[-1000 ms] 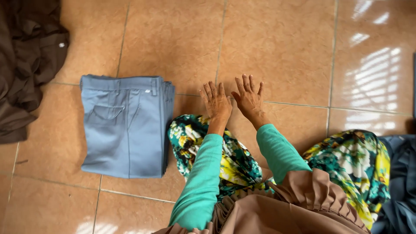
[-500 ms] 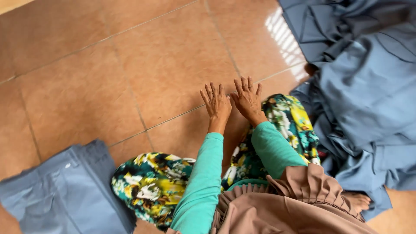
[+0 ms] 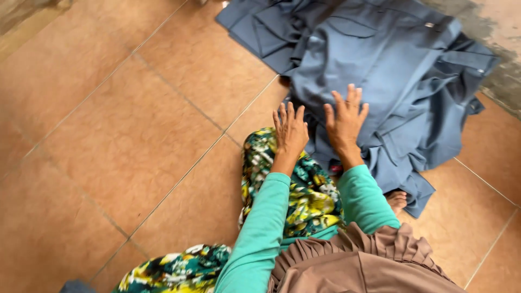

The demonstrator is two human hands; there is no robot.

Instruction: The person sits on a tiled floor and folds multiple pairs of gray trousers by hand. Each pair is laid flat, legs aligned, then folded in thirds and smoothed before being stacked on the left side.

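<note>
A heap of grey-blue garments (image 3: 374, 59) lies on the tiled floor at the upper right. My right hand (image 3: 345, 120) reaches over the near edge of the heap, fingers spread, holding nothing. My left hand (image 3: 290, 130) hovers beside it over my floral-clad knee (image 3: 282, 179), fingers also apart and empty. Both arms wear teal sleeves.
Terracotta floor tiles (image 3: 119, 135) fill the left and middle. My bare foot (image 3: 398, 199) shows under the heap's near edge. A rough grey wall base (image 3: 499, 49) runs along the upper right. A scrap of grey-blue cloth (image 3: 76, 285) peeks in at the bottom left.
The view has swung right: the folded grey-blue trousers have slid off to the lower left, and the heap of garments has come in. Both hands now reach toward that heap.
</note>
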